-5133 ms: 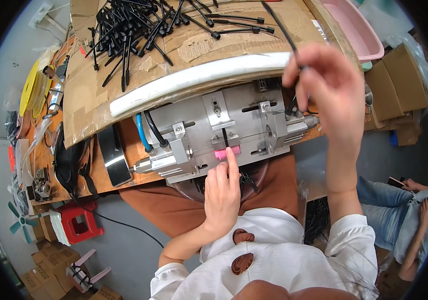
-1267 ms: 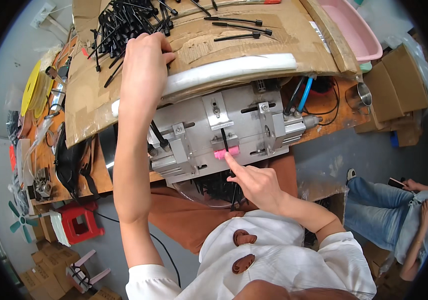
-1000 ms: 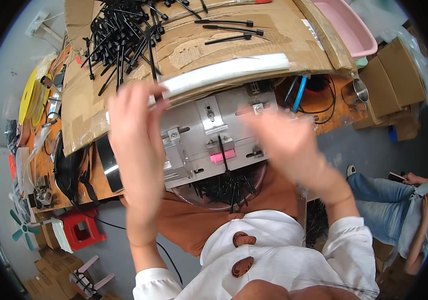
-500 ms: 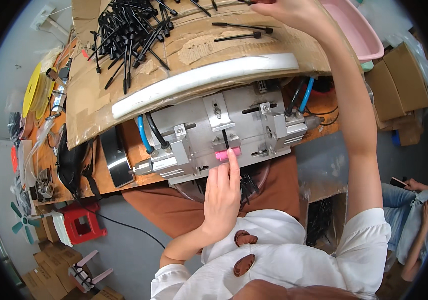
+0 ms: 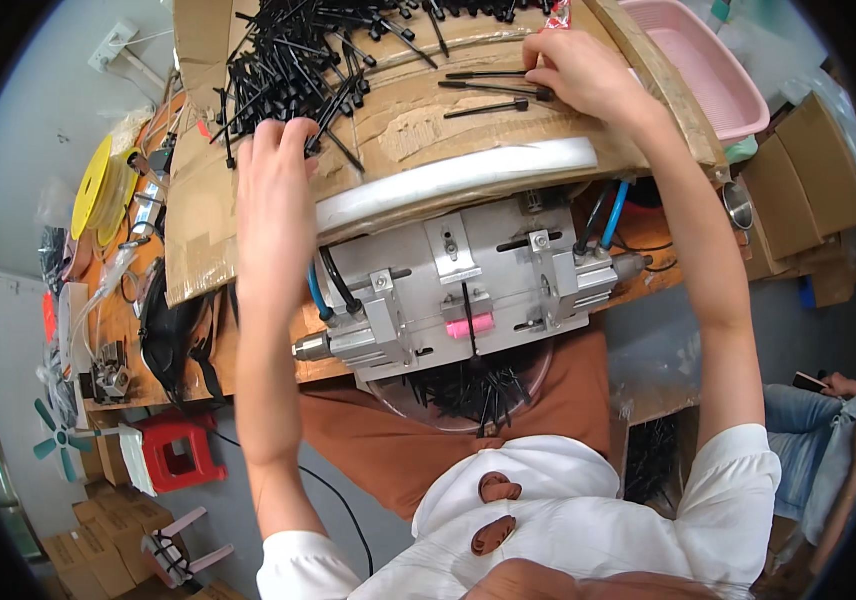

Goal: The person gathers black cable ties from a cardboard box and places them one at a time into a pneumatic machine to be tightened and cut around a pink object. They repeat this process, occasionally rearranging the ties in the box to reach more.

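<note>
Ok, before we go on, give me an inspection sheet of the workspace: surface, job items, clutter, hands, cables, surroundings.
Surface: cardboard sheet, torn in places, over a wooden bench.
Job items: metal fixture with pink piece, crossed by a black strip; pile of black strips; bowl of similar strips at the lap.
Clutter: yellow spool, black bag, metal cup.
Hands: left hand at the pile, right hand at loose strips; both grips unclear.
Cables: blue tube and black tube at the fixture's right; another pair at its left, partly hidden.
Surroundings: red stool, pink basket, another person's hand with a phone.
</note>
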`<state>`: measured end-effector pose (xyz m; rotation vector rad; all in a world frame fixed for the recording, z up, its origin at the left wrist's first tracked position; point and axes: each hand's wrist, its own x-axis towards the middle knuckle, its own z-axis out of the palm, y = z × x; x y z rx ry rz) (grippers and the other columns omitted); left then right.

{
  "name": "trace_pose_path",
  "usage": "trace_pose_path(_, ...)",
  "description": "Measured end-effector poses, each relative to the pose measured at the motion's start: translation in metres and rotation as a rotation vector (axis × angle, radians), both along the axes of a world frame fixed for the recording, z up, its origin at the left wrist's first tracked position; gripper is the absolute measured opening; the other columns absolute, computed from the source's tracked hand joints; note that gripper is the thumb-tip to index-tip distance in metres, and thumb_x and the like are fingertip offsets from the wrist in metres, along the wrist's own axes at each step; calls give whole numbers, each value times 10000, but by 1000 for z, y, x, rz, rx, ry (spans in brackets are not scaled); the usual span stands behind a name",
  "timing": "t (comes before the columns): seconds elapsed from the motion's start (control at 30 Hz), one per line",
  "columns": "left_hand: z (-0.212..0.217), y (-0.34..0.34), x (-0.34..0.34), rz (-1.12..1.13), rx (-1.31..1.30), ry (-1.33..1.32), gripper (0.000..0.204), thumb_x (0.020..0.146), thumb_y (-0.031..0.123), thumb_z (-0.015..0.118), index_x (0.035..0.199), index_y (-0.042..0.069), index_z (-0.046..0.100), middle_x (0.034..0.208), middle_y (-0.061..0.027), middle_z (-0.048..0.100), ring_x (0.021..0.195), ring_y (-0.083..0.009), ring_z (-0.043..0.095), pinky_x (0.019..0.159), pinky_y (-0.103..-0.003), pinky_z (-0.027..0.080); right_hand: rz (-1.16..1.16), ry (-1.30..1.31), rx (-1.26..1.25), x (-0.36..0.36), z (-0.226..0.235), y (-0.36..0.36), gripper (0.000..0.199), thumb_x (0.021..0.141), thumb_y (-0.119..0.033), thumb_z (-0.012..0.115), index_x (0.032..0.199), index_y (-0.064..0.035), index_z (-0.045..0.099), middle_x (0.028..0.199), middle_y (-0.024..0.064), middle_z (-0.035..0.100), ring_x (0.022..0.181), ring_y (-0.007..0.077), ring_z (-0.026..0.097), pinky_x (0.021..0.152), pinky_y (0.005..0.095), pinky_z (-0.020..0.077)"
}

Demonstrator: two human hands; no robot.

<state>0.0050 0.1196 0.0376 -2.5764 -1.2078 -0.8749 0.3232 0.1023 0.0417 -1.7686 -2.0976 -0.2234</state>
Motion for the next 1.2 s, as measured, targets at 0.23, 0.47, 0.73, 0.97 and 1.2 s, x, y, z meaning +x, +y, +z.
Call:
trace_pose_path(0.23,4,28,38,-178,-330,-19,224,763,-112,562,958,-12,603,943,-156,557,920,-320,588,765,-389,499,-90,-11,69,3,-12,-11,107,836,-126,624,856,-32,577,860,117,621,842,319,605,722,425,463)
trace_pose_path(0.47,17,-21,17,-226,-111,-235,221,786,-65,621,990,18,632,836,-85,568,734,-166,542,682,-284,452,-45,149,257,-4,-10,-17,136,869,-100,604,996,-53,588,890,116,613,790,266,602,658,372,472)
trace_pose_path(0.73,-82,-197,9,-215,-356,-108,636,750,-75,638,1350,-74,427,970,-129,526,851,-251,505,763,-332,453,172,1458,-79,-30,13,-70,146,956,-117,548,1030,-8,609,791,49,610,643,36,541,531,169,425)
trace_pose_path(0.97,-112,-199,21,-129,-385,60,736,703,-88,559,1402,-85,330,998,-129,493,861,-241,500,790,-313,463,350,1347,98,-46,19,-119,158,951,-76,542,1066,31,560,904,152,651,790,146,586,531,190,443)
trace_pose_path(1.2,-87,-186,16,-168,-470,64,733,714,-89,558,1408,-69,326,1008,-135,490,888,-253,496,811,-320,457,59,845,314,-93,-36,-179,318,786,102,658,1091,36,593,924,87,661,773,95,623,586,200,485)
